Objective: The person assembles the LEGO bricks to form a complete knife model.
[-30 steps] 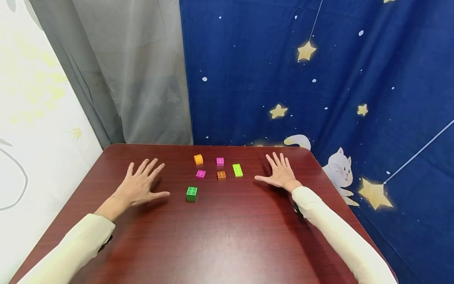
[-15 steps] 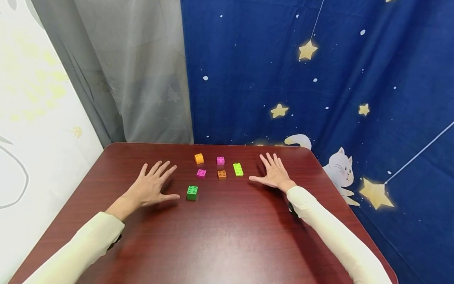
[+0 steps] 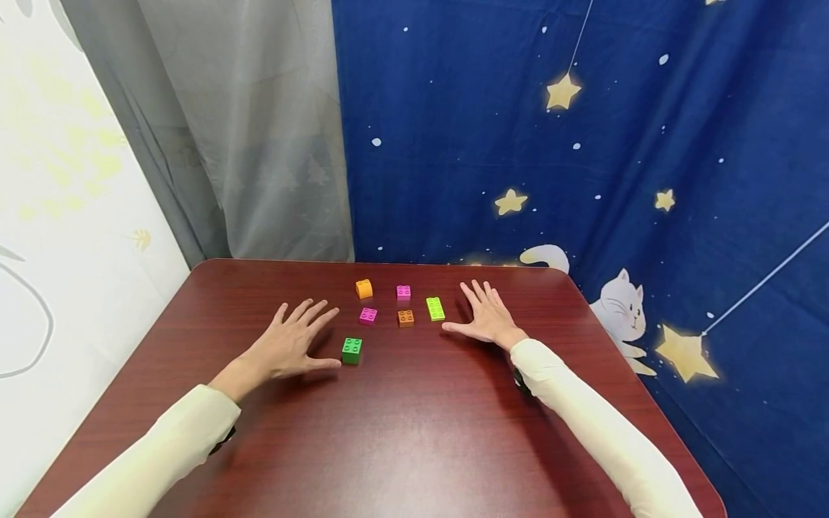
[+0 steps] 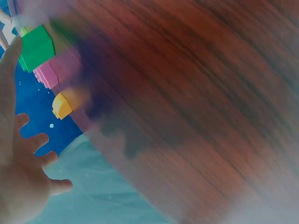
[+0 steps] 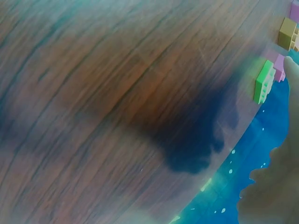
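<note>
Several toy building bricks lie apart on the table. My left hand (image 3: 289,347), fingers spread and holding nothing, hovers left of the green brick (image 3: 352,351); its thumb tip is close to that brick, and contact cannot be made out. Above the table at the right, my right hand (image 3: 487,316) is spread and bare, its thumb near the lime-green long brick (image 3: 435,309). Between the hands are an orange-brown brick (image 3: 405,319), a magenta brick (image 3: 368,316), a pink brick (image 3: 404,293) and a yellow-orange curved brick (image 3: 364,289). The left wrist view also shows the green brick (image 4: 37,49).
The dark red wooden table (image 3: 388,446) has rounded far corners. Behind it hang a grey curtain (image 3: 278,144) and a blue curtain (image 3: 447,129) with stars. A white patterned surface (image 3: 71,216) borders the left side.
Both hands have moved inward: the left hand to the right, closer to the green brick, the right hand to the left, closer to the lime-green brick. The bricks have stayed in place.
</note>
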A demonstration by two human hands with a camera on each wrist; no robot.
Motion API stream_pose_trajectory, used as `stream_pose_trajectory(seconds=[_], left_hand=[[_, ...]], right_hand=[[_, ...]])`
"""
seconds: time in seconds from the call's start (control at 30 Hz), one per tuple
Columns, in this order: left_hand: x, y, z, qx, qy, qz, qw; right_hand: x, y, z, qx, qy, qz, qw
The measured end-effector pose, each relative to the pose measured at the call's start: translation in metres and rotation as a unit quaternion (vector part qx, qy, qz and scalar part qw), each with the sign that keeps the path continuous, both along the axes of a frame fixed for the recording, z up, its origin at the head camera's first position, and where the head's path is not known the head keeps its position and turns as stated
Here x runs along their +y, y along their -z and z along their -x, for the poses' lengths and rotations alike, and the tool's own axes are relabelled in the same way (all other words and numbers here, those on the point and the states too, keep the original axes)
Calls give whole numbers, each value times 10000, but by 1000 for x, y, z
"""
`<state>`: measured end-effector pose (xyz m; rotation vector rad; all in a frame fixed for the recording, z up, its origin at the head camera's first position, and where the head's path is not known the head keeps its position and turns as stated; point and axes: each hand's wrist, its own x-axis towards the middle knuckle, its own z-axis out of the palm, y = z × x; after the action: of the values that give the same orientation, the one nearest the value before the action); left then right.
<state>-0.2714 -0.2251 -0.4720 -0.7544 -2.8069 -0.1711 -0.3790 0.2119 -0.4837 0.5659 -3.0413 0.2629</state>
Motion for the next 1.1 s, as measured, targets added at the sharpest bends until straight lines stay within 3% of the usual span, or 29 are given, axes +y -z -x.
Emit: stream_pose_trajectory(seconds=[0.5,1.1], left_hand=[[14,2,-3,-465,183,-571,9971],[20,9,-1,-1290,473,-1614,9773]], right_hand=[[-21,7,5,-202,-211,206,9994],[-27,14,12,-645,-310,771,9944]])
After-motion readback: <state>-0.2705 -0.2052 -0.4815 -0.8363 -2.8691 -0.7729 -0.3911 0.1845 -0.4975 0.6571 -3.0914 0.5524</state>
